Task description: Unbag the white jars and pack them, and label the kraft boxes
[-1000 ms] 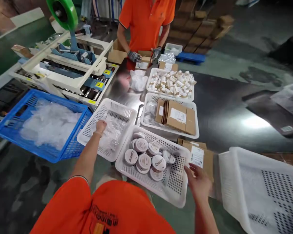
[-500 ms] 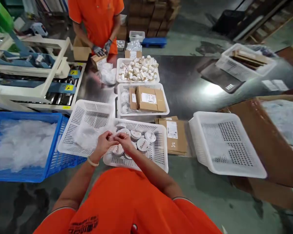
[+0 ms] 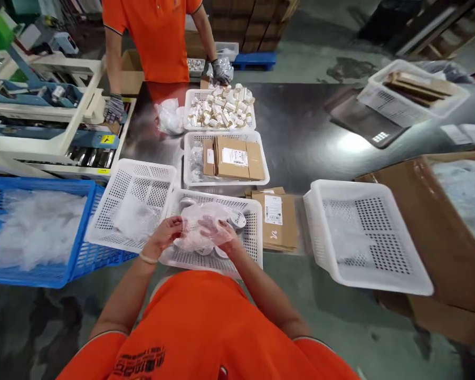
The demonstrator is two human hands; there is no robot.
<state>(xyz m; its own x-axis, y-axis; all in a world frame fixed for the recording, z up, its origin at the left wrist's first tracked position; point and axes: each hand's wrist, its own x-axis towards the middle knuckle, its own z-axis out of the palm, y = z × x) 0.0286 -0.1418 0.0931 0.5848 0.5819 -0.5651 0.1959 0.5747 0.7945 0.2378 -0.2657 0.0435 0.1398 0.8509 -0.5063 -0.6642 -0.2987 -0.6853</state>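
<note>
A clear plastic bag, which looks like bubble wrap, is stretched between my hands above a white basket. My left hand pinches the bag's left edge. My right hand holds its right side, with some fingers showing through the film; whether they are inside or behind it I cannot tell. Under the bag lie several round white tins with dark lettering, partly hidden. At the left, another white basket holds more clear bags.
A blue crate of clear bags stands far left. Ahead are a basket of flat cartons and a basket of small white-and-gold bottles. Flattened cartons and a white basket lie rightward. A co-worker stands opposite beside a conveyor machine.
My hands have moved apart, and the clear bag is now spread out between them. The co-worker's hands have separated, one toward the conveyor, one toward a plastic-wrapped item; the small carton has left the table.
</note>
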